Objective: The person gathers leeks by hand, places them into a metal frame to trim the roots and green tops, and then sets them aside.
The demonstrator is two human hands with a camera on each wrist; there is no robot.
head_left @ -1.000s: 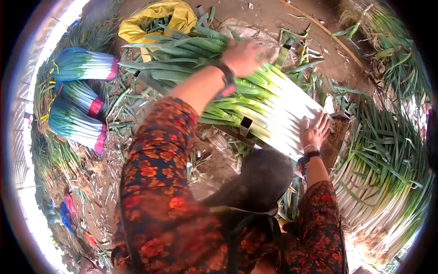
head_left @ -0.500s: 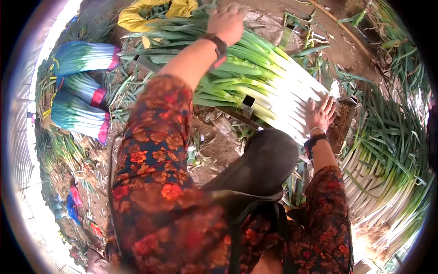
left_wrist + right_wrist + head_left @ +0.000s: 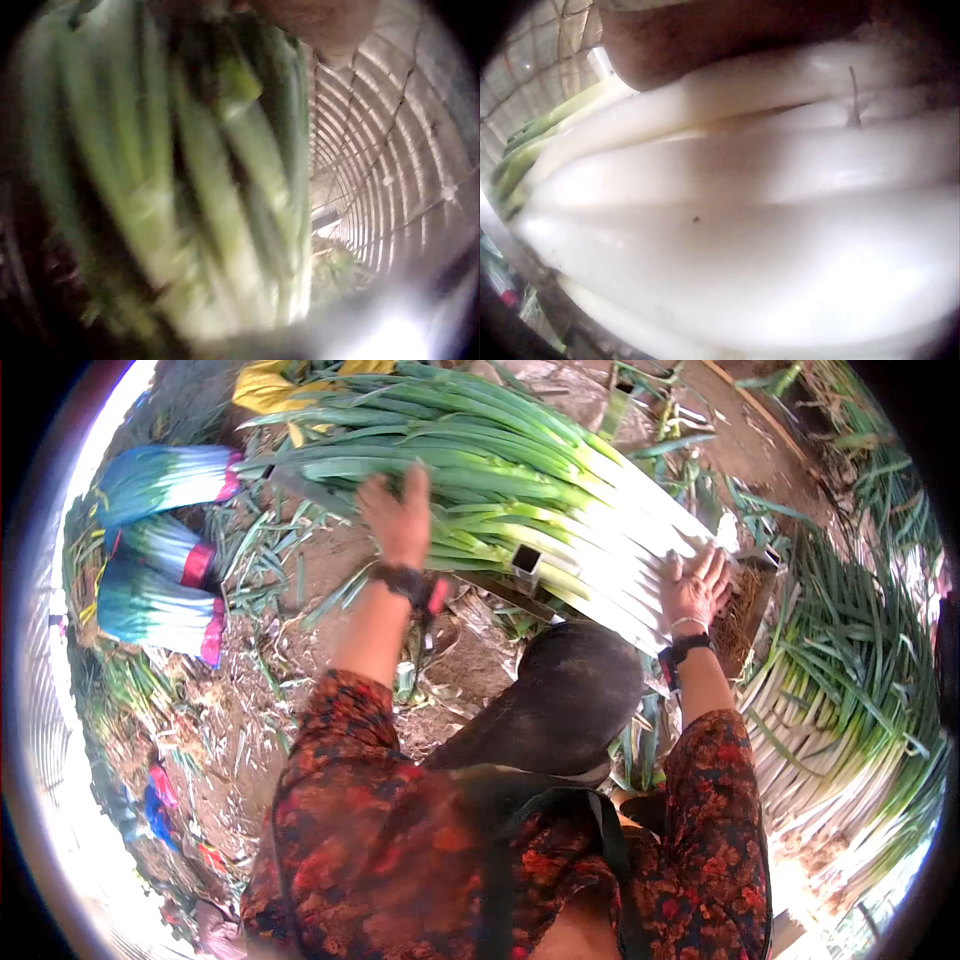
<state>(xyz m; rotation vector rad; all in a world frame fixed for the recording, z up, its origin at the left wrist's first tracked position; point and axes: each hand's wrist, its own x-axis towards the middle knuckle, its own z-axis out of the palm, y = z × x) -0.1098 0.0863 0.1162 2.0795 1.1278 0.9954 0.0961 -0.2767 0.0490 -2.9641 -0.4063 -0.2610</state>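
A thick heap of green onions (image 3: 600, 500) lies across a metal frame (image 3: 527, 560), leaves to the left and white stalks to the right. My left hand (image 3: 400, 520), a little blurred, is at the near edge of the leaves with its fingers spread. Green stems (image 3: 217, 172) fill the left wrist view, with part of the hand (image 3: 322, 22) at the top. On the white root ends, my right hand (image 3: 697, 588) rests flat with fingers extended. White stalks (image 3: 727, 176) lie close beneath it in the right wrist view.
Several wrapped bundles (image 3: 165, 605) with pink bands lie at left. A yellow sack (image 3: 270, 388) stands behind the leaves. More loose green onions (image 3: 830, 720) are piled at right. My dark-clad knee (image 3: 580, 690) is close to the frame, and leaf scraps litter the soil.
My left hand has swept from the far side of the leaves back toward me, to their near edge. The right hand stays on the white ends.
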